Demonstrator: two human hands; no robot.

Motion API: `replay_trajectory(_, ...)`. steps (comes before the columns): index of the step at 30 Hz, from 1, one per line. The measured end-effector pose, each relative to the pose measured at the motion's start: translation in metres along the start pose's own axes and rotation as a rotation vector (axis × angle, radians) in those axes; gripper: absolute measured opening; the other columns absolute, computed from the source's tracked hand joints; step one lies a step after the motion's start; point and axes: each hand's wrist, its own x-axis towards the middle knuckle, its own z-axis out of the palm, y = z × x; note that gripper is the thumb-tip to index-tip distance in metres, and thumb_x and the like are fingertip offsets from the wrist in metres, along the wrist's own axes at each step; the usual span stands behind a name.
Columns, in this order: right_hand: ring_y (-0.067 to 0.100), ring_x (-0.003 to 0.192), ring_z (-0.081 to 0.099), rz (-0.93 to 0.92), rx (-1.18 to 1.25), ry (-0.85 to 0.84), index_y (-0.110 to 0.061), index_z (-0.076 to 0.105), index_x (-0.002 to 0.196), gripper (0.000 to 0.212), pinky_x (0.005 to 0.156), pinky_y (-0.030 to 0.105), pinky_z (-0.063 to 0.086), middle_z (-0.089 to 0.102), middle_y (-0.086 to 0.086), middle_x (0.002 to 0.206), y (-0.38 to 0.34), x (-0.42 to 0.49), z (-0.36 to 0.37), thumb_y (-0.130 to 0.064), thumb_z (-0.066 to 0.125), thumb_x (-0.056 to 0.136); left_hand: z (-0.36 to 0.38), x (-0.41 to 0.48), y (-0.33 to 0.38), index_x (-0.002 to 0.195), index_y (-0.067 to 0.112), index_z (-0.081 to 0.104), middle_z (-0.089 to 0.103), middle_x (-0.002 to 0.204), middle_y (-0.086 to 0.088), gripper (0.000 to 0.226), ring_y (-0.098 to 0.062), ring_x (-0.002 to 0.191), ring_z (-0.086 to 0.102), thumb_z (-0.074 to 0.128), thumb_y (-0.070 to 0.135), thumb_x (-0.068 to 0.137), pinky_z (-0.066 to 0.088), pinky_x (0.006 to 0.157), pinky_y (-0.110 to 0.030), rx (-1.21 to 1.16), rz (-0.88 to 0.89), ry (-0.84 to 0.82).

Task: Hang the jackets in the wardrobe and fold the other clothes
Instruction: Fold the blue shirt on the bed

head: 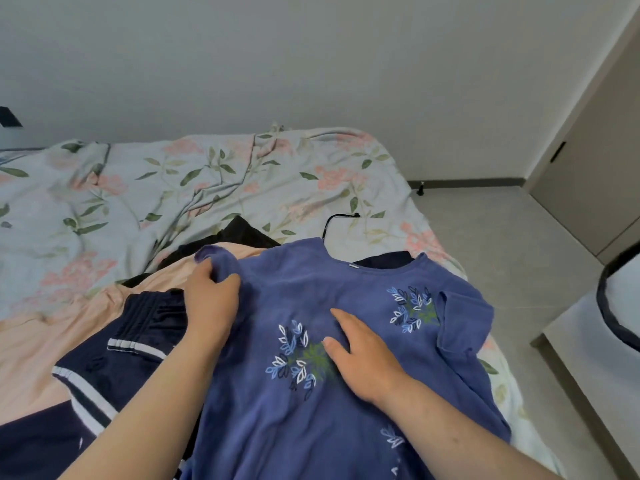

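On the bed (173, 188), our blue T-shirt (294, 282) lies lengthwise, collar away from us, the left grip (211, 296) pinching its nearer sleeve, likely to fold inward, the right grip (367, 355) pressed flat, fingers straight, on the chest.

We see our left hand (211, 299) gripping a bunched sleeve of the blue floral T-shirt (311, 278), our right hand (363, 355) flat on its chest, navy striped garment (114, 362) just beside, black hanger hook (334, 223) near the collar, floral bedcover (173, 188) beneath

No readable text anywhere — the blue shirt's (346, 289) small neck tag is illegible.
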Motion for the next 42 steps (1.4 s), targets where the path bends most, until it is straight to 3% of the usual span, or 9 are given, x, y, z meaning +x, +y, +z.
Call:
replay_trajectory(7, 0.003, 0.126, 0.046, -0.017, -0.096, 0.247, -0.027, 0.055, 0.133, 0.037, 0.103, 0.013, 0.031, 0.054, -0.017, 0.134, 0.042, -0.076, -0.035, -0.033, 0.051, 0.097, 0.059, -0.069, 0.012, 0.083, 0.017, 0.053, 0.056, 0.08, 0.011, 0.017, -0.011, 0.076, 0.052, 0.061, 0.029, 0.091, 0.043, 0.069, -0.024, 0.393, 0.314, -0.63)
replay_trajectory(10, 0.006, 0.103, 0.053, -0.029, -0.164, 0.3, -0.024, 0.066, 0.106, 0.017, 0.083, 0.007, 0.03, 0.06, -0.017, 0.105, 0.062, -0.106, -0.043, -0.023, 0.057, 0.092, 0.043, -0.089, 0.006, 0.114, 0.022, 0.063, 0.055, 0.104, 0.029, 0.021, 0.01, 0.098, 0.05, 0.061, 0.025, 0.093, 0.039, 0.086, -0.012, 0.328, 0.372, -0.553)
replay_trajectory(12, 0.005, 0.085, 0.051, -0.027, -0.227, 0.304, -0.027, 0.064, 0.085, 0.004, 0.074, 0.014, 0.031, 0.054, -0.017, 0.084, 0.074, -0.129, -0.044, -0.025, 0.061, 0.088, 0.019, -0.106, 0.001, 0.114, 0.017, 0.067, 0.058, 0.101, 0.018, 0.025, -0.005, 0.099, 0.056, 0.067, 0.017, 0.089, 0.04, 0.084, -0.021, 0.356, 0.447, -0.455)
replay_trajectory(16, 0.008, 0.058, 0.045, 0.14, -0.22, 0.126, -0.022, 0.041, 0.053, 0.043, 0.059, 0.031, 0.042, 0.049, -0.009, 0.054, 0.084, -0.166, -0.036, -0.044, 0.059, 0.085, -0.042, -0.148, -0.036, 0.104, 0.005, 0.071, 0.067, 0.096, -0.008, 0.029, -0.031, 0.093, 0.062, 0.076, 0.0, 0.076, 0.049, 0.085, -0.044, 0.51, 0.418, -0.378)
replay_trajectory(24, 0.014, 0.064, 0.053, 0.239, -0.338, -0.374, -0.021, 0.049, 0.062, 0.039, 0.062, 0.031, 0.042, 0.053, -0.007, 0.064, 0.081, -0.207, -0.029, -0.054, 0.066, 0.073, -0.116, -0.205, -0.087, 0.092, 0.003, 0.063, 0.063, 0.082, -0.014, 0.027, -0.037, 0.08, 0.058, 0.08, 0.017, 0.077, 0.044, 0.067, -0.043, 0.737, 0.237, -0.341)
replay_trajectory(29, 0.013, 0.053, 0.038, 0.314, -0.105, -0.307, -0.019, 0.039, 0.057, 0.03, 0.049, 0.025, 0.032, 0.042, -0.003, 0.058, 0.075, -0.23, -0.029, -0.017, 0.063, 0.076, -0.128, -0.223, -0.077, 0.077, 0.008, 0.062, 0.066, 0.066, -0.008, 0.04, -0.027, 0.062, 0.061, 0.084, 0.038, 0.063, 0.044, 0.055, -0.036, 0.49, -0.11, -0.371)
replay_trajectory(34, 0.023, 0.059, 0.055, 0.539, 0.736, 0.085, -0.011, 0.051, 0.076, 0.014, 0.059, 0.033, 0.049, 0.052, 0.011, 0.067, 0.074, -0.245, -0.053, 0.002, 0.048, 0.079, -0.143, -0.221, -0.076, 0.05, 0.014, 0.05, 0.049, 0.043, -0.002, 0.041, -0.013, 0.035, 0.04, 0.078, 0.002, 0.078, 0.031, 0.039, -0.016, 0.28, -0.397, -0.512)
replay_trajectory(38, 0.029, 0.077, 0.064, 0.532, 1.011, 0.209, -0.009, 0.06, 0.102, 0.011, 0.064, 0.038, 0.058, 0.066, 0.014, 0.09, 0.071, -0.254, -0.064, -0.009, 0.05, 0.097, -0.147, -0.227, -0.07, 0.081, 0.005, 0.057, 0.057, 0.067, -0.011, 0.012, -0.018, 0.053, 0.054, 0.056, 0.006, 0.093, 0.05, 0.048, -0.024, -0.175, -0.491, -0.428)
replay_trajectory(42, 0.021, 0.054, 0.063, 0.596, 1.073, 0.241, -0.009, 0.061, 0.102, 0.013, 0.055, 0.036, 0.058, 0.069, 0.01, 0.068, 0.073, -0.261, -0.068, -0.01, 0.048, 0.099, -0.153, -0.221, -0.066, 0.099, 0.006, 0.061, 0.072, 0.083, -0.014, 0.015, -0.027, 0.074, 0.069, 0.047, 0.009, 0.095, 0.059, 0.063, -0.038, -0.554, -0.738, -0.396)
